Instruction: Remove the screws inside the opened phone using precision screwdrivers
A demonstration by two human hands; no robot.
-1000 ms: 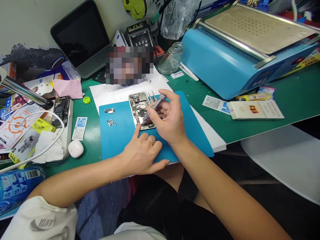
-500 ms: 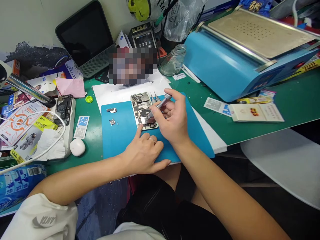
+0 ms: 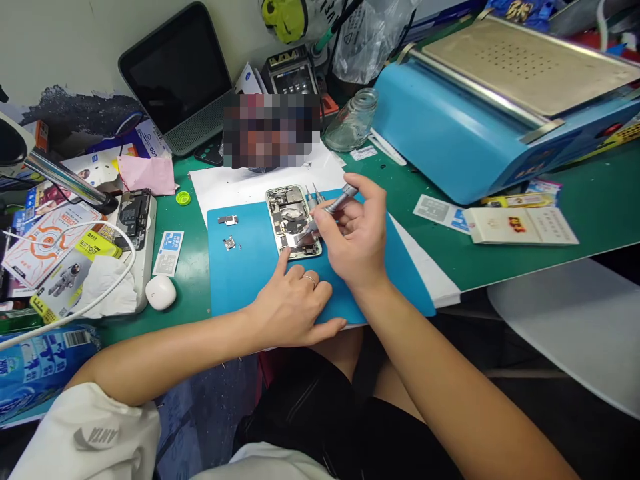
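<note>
An opened phone [image 3: 289, 215] with its insides showing lies on a blue mat [image 3: 250, 267]. My right hand [image 3: 357, 240] is closed on a grey screwdriver [image 3: 334, 203], whose tip points down into the phone. My left hand [image 3: 293, 303] rests on the mat just below the phone, forefinger stretched out and touching the phone's lower edge, the other fingers curled. A ring is on that hand. Two small metal parts [image 3: 229, 231] lie on the mat to the left. Tweezers [image 3: 315, 194] lie beside the phone's top right.
A large blue machine [image 3: 450, 127] stands at the back right, a glass jar [image 3: 354, 121] and a dark tablet [image 3: 173, 77] behind the mat. On the left lie another opened phone [image 3: 131, 212], a white earbud case [image 3: 161, 292], a white cable and packets. Booklets [image 3: 523, 225] lie right.
The view has drifted slightly, so everything sits a little further right. My right hand has shifted the screwdriver slightly over the phone. My left hand keeps its place.
</note>
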